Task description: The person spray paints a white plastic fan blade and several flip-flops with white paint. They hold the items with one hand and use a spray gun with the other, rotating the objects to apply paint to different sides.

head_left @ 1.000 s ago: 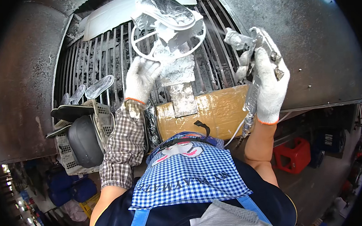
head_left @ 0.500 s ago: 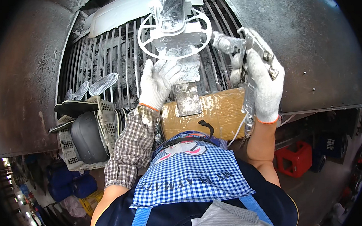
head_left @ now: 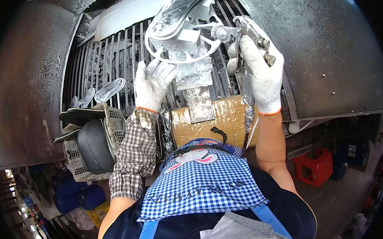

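Note:
My right hand, in a white knit glove, is closed around a metal spray gun whose nozzle points left. A thin hose trails down below it. In front of the nozzle, a glossy grey shoe sole with a pale edge rests tilted on a white-coated spoked wheel. My left hand, gloved too, is beside the wheel's near-left rim with fingers apart, holding nothing. Whether its fingertips touch the rim I cannot tell. Beneath the wheel is a white-caked block on a metal plate.
Slatted metal grating spans the booth between dark metal walls. Several pale soles lie at its left. A plastic basket holds dark soles. A taped cardboard box is near my apron. A red stool stands lower right.
The wheel has turned, so the sole now slants with its far end to the right. The spray gun and my right hand have moved left and away from me; my left hand has shifted slightly left.

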Motion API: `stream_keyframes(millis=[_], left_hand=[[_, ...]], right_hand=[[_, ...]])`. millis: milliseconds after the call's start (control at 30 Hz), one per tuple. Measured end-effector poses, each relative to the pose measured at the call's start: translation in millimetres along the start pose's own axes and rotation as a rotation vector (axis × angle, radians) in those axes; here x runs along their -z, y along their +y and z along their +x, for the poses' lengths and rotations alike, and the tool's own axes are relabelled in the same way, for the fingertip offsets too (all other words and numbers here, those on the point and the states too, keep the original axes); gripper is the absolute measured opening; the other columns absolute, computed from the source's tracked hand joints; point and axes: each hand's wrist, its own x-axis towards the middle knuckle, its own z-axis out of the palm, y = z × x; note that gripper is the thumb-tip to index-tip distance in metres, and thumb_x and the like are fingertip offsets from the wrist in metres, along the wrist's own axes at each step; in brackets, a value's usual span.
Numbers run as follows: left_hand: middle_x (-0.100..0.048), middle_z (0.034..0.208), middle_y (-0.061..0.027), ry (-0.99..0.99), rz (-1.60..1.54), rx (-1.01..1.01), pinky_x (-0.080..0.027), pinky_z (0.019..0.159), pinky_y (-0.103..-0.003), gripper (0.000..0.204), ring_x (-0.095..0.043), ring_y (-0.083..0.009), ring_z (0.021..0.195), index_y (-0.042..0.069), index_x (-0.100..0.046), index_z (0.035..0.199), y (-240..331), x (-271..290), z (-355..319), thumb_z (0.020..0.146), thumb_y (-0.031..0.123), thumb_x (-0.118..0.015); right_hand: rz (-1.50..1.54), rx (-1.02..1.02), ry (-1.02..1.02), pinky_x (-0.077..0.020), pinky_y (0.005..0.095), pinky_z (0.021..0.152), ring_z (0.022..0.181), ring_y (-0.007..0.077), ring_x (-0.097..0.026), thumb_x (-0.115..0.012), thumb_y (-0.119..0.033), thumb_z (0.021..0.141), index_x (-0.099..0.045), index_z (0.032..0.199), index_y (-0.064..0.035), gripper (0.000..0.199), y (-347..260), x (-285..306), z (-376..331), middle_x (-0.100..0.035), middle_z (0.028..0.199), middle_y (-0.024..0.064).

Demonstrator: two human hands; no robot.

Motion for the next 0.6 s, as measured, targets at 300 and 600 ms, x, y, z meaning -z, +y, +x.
stream_keyframes(millis=[300,600], left_hand=[[-0.043,0.153,-0.0332,-0.059,0.036,-0.047,-0.041,0.115,-0.062,0.088,-0.046,-0.0491,0.141,-0.009,-0.028,0.155,11,0,1,0.102,0.057,-0.054],[-0.04,0.156,-0.0334,-0.057,0.02,-0.085,-0.04,0.116,-0.063,0.09,-0.045,-0.0504,0.141,-0.009,-0.022,0.158,22,8,12,0.102,0.055,-0.055]], right_hand=[[0.066,0.148,0.083,-0.0514,0.0216,0.061,0.075,0.0063,-0.062,-0.063,-0.007,0.104,-0.059,0.14,0.0045,0.038,1,8,16,-0.071,0.096,0.0058],[0.063,0.01,-0.092,-0.055,0.0226,0.064,0.076,0.0086,-0.067,-0.068,-0.01,0.101,-0.058,0.143,0.0043,0.046,-5,-16,-14,-0.073,0.099,0.009]])
